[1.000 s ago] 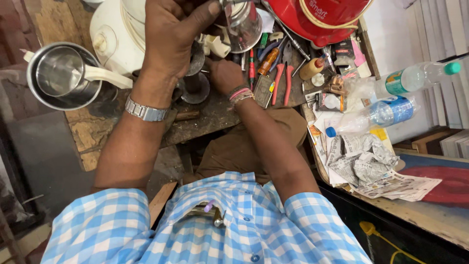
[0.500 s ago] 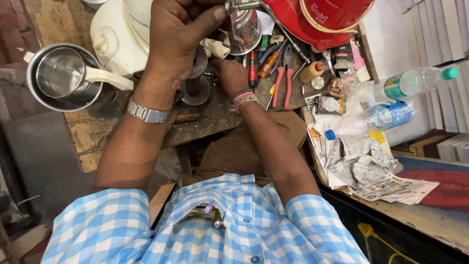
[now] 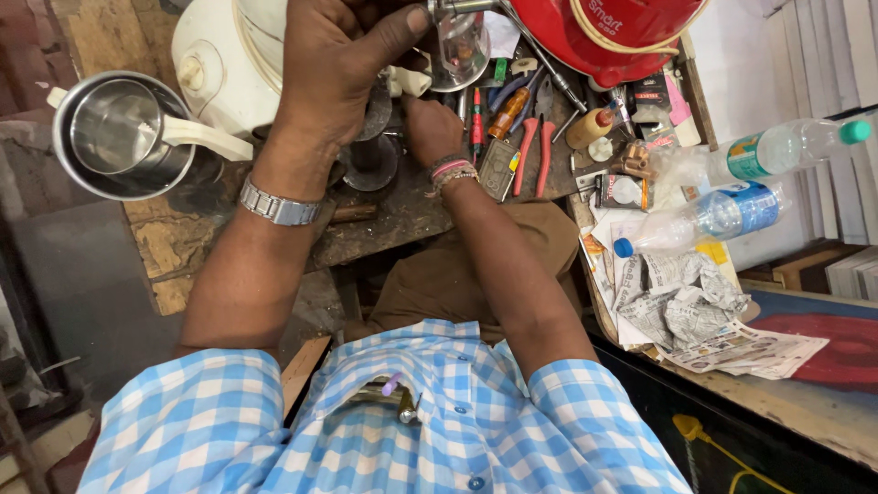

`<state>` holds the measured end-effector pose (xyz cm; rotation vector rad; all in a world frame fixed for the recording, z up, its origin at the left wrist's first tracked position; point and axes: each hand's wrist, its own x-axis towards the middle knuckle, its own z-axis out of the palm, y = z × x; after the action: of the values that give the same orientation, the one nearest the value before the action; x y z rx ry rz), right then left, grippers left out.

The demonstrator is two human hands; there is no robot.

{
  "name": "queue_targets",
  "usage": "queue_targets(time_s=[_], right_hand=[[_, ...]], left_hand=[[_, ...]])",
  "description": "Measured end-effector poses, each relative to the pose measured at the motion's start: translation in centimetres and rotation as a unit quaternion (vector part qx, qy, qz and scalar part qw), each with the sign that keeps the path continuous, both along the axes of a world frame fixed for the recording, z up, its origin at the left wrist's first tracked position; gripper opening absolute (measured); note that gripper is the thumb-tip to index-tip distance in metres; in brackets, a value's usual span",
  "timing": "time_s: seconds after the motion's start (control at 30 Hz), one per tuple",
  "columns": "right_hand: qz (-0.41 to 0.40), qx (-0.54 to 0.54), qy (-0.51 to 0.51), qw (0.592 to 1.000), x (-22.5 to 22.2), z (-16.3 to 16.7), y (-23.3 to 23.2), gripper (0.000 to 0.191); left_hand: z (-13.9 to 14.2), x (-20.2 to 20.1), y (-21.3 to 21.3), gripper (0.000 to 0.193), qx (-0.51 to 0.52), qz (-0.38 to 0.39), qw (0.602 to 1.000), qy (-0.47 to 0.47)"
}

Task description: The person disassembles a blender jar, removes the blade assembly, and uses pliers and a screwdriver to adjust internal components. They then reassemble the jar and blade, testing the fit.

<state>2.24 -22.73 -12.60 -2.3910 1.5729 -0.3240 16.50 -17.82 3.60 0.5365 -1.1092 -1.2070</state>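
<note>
My left hand point(image 3: 334, 59) is raised near the top of the view, its fingers closed around a clear glass or plastic part with a metal fitting point(image 3: 457, 41). My right hand point(image 3: 430, 128) is lower on the wooden workbench point(image 3: 402, 206), fingers curled beside a dark round metal base point(image 3: 370, 155); what it grips is hidden. A steel watch point(image 3: 274, 206) is on my left wrist, thread bands point(image 3: 453, 172) on my right.
A steel jar with a white handle point(image 3: 119, 137) and a white appliance body point(image 3: 229, 55) sit at left. A red appliance point(image 3: 604, 37), pliers and screwdrivers point(image 3: 530, 137), two plastic bottles point(image 3: 786, 151), and crumpled newspaper point(image 3: 686, 302) lie at right.
My left hand with the clear part has shifted slightly right and up. My right hand stays low on the bench.
</note>
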Motion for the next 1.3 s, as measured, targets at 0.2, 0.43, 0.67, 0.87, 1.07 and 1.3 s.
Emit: queue_targets(time_s=[0.2,0.43,0.67,0.87,1.07,1.3], right_hand=[[0.013,0.028,-0.044,0.999,-0.5,-0.1,0.0,0.015],[-0.064,0.208,-0.563,0.797,-6.8,5.6,1.0,0.011],[0.034,0.122,-0.777,0.617,-9.7,12.9,2.2,0.023],[0.044,0.102,-0.774,0.623,-7.9,13.4,2.5,0.029],[0.079,0.121,-0.757,0.637,-7.0,13.6,2.4,0.027],[0.118,0.164,-0.776,0.598,-6.0,13.4,2.7,0.027]], left_hand=[[-0.2,0.1,-0.2,0.016,-0.013,0.000,1.000,-0.010],[-0.8,0.3,0.0,0.014,-0.009,-0.004,1.000,-0.027],[0.9,-0.2,0.2,0.014,0.042,0.020,0.994,-0.095],[2.0,-0.5,0.6,0.016,0.056,0.010,0.993,-0.104],[2.0,-0.5,0.5,0.019,0.071,0.003,0.991,-0.110],[1.8,-0.2,0.2,0.019,0.071,-0.038,0.993,-0.086]])
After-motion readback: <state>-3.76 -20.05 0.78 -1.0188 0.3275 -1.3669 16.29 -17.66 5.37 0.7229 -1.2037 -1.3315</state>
